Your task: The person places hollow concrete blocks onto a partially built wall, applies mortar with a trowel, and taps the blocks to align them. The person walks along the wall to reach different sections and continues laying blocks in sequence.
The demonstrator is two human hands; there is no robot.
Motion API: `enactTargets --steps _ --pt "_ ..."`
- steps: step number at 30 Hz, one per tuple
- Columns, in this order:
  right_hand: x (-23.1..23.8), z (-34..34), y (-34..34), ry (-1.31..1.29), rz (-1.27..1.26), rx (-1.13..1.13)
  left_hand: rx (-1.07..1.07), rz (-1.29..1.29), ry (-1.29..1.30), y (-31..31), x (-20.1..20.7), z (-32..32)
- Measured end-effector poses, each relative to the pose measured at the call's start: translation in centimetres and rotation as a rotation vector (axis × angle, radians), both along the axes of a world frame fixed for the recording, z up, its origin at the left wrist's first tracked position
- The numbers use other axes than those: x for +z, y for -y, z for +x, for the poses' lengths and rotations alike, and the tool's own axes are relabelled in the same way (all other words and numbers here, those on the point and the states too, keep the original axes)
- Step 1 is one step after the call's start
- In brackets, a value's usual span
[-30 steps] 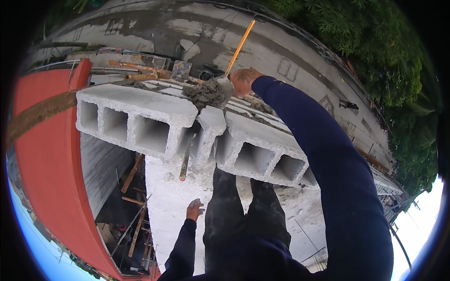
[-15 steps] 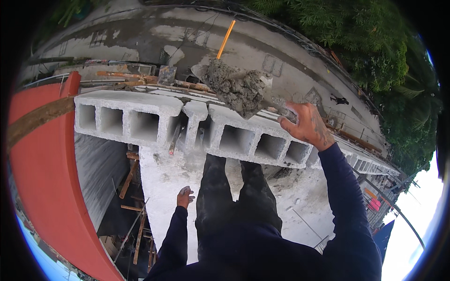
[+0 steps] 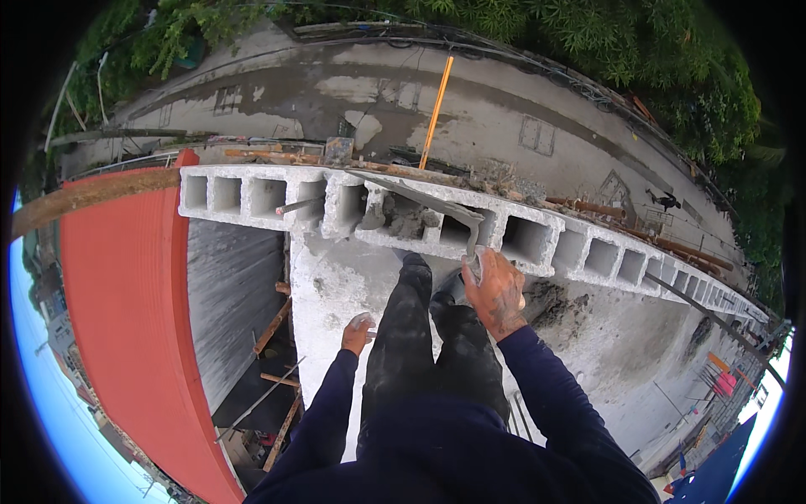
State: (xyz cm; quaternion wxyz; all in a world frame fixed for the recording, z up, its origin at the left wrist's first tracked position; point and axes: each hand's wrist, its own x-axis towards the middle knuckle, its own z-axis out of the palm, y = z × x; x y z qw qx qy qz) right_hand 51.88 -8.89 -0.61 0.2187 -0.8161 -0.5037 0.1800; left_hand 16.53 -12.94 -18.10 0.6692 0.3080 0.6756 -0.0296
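My right hand [image 3: 495,294] is closed around the handle of a trowel [image 3: 428,198]. Its grey, mortar-smeared blade is turned nearly edge-on over a row of hollow concrete blocks [image 3: 537,220]. Wet mortar [image 3: 410,220] lies in the block cavity beside the blade, partly hidden by it. My left hand [image 3: 358,333] hangs low in front of the wall, left of my legs, its fingers loosely bent and nothing visible in them. A thin rod [image 3: 300,205] sticks out of a cavity farther left.
A red wall panel [image 3: 126,311] stands at left, with a wooden pole [image 3: 96,200] across its top. Below it are a drop and timber scaffolding [image 3: 275,323]. An orange pole [image 3: 437,109] rises beyond the blocks. A street [image 3: 336,88] lies far below.
The trowel, earlier heaped with mortar, has tilted with its blade nearly bare, and mortar now sits in the block cavity. My right hand has come lower and left.
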Motion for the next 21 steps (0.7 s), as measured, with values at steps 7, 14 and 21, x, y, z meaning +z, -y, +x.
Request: enactTargets --steps 7,14,21 --pt "-0.6 1.7 9.2 -0.139 0.141 -0.07 -0.234 0.061 -0.078 4.2 2.5 1.8" --pt "-7.0 0.4 29.4 -0.245 -0.176 -0.459 -0.428 0.121 -0.072 2.6 4.5 3.4" --pt "-26.6 -1.6 40.6 -0.337 -0.915 -0.612 -0.333 0.505 -0.091 -3.8 7.5 8.4"
